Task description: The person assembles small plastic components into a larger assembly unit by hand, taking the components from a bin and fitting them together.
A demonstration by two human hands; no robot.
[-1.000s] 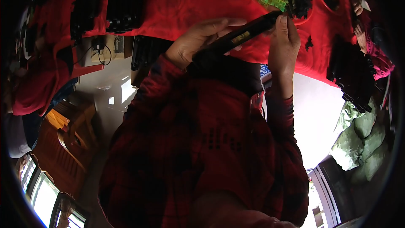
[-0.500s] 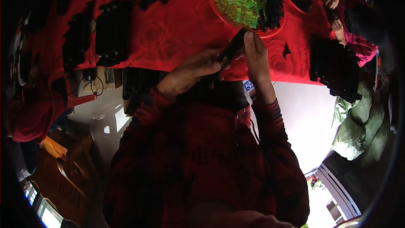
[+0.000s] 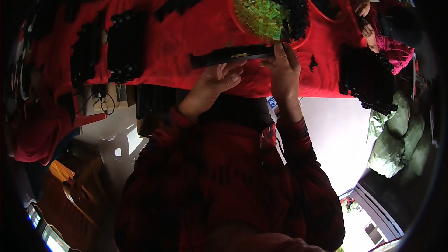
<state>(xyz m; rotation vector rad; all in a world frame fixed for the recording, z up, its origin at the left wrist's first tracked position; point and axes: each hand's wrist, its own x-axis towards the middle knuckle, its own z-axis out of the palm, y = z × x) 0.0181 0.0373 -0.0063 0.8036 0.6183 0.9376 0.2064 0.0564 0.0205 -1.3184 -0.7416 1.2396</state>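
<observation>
1. You had swung the black bar from a steep slant to nearly level, bringing its yellow strip into clearer view, which likely made that side easier to work on.
2. It hung over the red cloth, near the red bowl.
3. Your right hand pinched its right end, forearm steep.
4. Your left hand curled beneath, forearm slanting inward; I couldn't tell whether it gripped.
</observation>
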